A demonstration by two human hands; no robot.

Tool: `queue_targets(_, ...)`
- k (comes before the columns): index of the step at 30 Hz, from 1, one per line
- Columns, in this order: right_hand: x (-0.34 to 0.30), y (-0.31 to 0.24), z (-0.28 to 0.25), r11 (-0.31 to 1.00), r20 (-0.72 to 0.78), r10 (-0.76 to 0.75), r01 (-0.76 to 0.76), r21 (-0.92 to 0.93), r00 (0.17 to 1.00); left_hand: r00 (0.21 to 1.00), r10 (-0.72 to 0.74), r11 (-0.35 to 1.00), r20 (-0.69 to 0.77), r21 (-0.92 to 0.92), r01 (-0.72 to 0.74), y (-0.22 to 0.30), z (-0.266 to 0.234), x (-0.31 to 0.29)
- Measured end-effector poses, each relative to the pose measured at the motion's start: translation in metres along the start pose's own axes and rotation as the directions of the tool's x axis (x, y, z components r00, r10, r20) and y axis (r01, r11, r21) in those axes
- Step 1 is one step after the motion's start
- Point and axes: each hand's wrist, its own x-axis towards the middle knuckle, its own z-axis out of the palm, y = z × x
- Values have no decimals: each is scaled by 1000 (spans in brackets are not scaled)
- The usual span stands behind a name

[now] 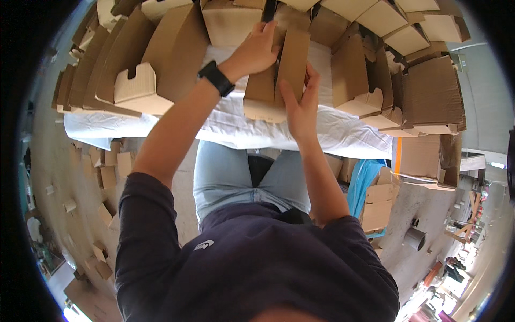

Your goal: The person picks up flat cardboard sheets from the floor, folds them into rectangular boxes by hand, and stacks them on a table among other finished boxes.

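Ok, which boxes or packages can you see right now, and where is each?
Folded brown cardboard box: centre of white-covered table, held by left hand and right hand.
Brown box stacks: table left.
More brown boxes: table right.
Flat cardboard pieces: floor, left.
Boxes by blue sheet: floor, right.

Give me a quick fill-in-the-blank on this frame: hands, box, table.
1. Both hands hold a partly folded ____ box.
2. The left hand has a black ____ on its wrist.
3. The table is draped in a ____ cloth.
4. The right hand presses on the box's ____ side.

Missing words: cardboard; watch; white; right
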Motion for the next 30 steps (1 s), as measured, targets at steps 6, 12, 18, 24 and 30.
queue_targets(6,2,6,-6,998,30,28,-29,58,999,994,-104,986,-32,-133,98,1,-9,-4)
queue_targets(12,4,2,-9,992,33,59,-62,108,998,996,-74,988,-57,-139,66,-8,-7,1)
queue_targets(18,2,0,-8,991,52,46,-52,125,998,991,-109,976,-80,-197,92,-11,-6,-1)
queue_targets(24,1,-6,-8,983,52,62,-70,170,997,986,-140,971,-87,-206,119,-8,-7,-1)
queue_targets(30,-1,-1,-10,980,43,78,-84,180,996,992,-76,987,-101,-146,61,-11,-7,1)
